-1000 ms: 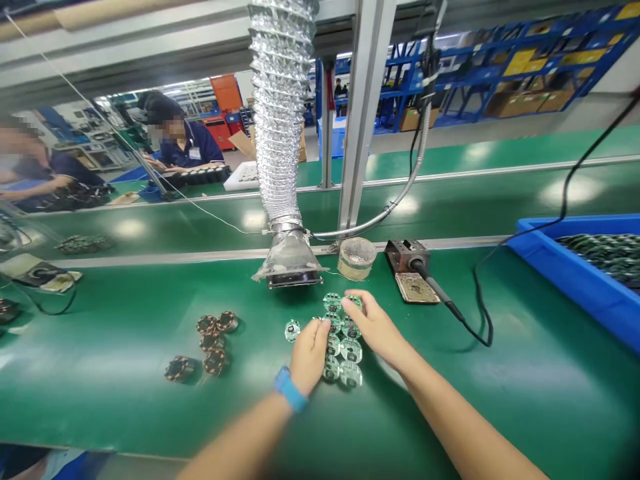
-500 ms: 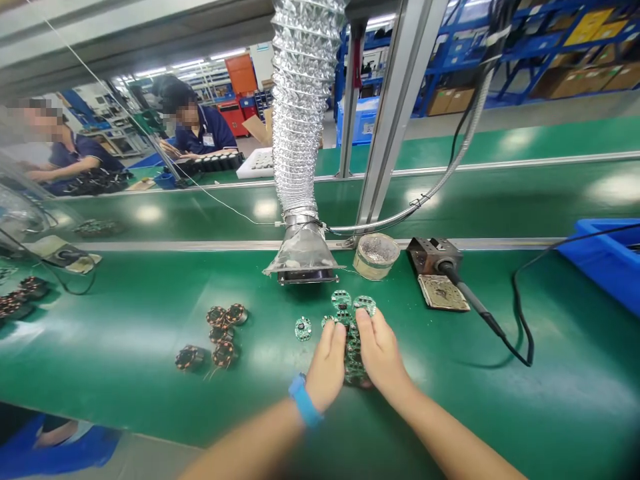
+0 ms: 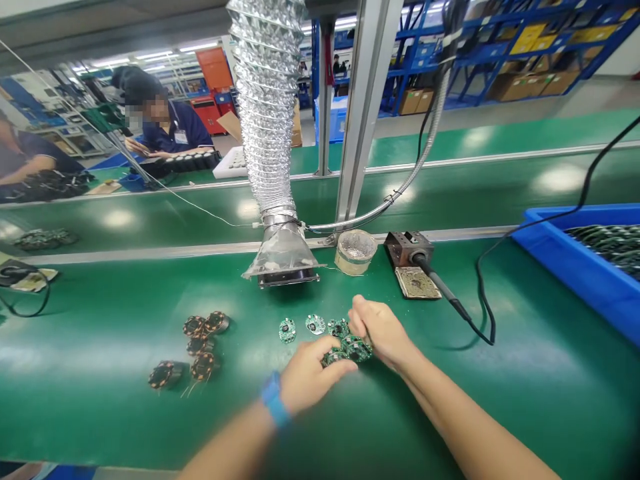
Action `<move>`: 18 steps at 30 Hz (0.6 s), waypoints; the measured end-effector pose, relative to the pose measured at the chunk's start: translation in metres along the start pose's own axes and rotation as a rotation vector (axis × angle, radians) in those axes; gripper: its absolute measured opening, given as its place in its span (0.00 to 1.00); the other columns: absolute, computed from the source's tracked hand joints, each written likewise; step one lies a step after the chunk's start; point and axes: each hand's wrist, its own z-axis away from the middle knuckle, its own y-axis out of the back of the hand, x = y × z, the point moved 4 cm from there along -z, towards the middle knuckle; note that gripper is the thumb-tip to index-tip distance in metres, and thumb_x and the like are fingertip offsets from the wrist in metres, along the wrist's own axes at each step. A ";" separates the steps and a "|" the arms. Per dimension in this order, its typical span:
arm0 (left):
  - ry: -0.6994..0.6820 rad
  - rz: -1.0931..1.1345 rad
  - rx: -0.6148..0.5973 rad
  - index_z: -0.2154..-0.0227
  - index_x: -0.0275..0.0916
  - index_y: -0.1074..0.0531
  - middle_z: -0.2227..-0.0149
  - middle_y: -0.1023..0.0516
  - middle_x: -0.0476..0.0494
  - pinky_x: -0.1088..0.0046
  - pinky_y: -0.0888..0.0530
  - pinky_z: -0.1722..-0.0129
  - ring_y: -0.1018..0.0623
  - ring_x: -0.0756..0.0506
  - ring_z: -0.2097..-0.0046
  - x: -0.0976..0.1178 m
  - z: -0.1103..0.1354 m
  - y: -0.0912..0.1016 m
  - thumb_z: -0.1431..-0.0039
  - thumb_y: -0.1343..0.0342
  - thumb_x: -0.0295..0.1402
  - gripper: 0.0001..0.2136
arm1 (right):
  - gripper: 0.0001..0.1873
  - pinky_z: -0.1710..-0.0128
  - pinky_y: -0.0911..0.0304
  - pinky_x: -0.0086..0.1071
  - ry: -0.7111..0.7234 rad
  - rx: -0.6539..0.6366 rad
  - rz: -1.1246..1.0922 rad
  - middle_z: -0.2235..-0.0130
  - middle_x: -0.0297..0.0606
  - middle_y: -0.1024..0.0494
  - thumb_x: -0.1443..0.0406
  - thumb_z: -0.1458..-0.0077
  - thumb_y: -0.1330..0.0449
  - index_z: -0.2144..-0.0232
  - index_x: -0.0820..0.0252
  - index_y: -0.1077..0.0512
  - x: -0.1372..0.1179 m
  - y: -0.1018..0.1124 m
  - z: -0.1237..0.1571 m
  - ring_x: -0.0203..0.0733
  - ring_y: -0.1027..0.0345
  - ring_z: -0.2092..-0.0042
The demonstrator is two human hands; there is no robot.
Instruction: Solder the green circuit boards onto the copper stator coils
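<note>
Left hand [image 3: 307, 375]: you're curving around round circuit boards [image 3: 358, 348]; can't tell whether gripping.
Right hand [image 3: 383, 331]: you're bunching fingers beside them; grip unclear.

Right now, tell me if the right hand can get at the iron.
Likely yes: only bench shows between the right hand and the iron, which juts from its stand.

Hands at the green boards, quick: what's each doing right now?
Left hand: curved around green boards; whether it grips any can't be told.
Right hand: fingers curled in beside them; can't tell if it holds one.
</note>
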 end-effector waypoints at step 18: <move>-0.038 0.335 -0.136 0.80 0.36 0.36 0.85 0.32 0.50 0.77 0.37 0.87 0.32 0.52 0.85 -0.006 -0.007 0.007 0.58 0.45 0.56 0.23 | 0.29 0.85 0.52 0.25 -0.157 -0.436 0.001 0.86 0.26 0.44 0.44 0.44 0.64 0.80 0.58 0.43 0.024 -0.020 0.040 0.28 0.53 0.86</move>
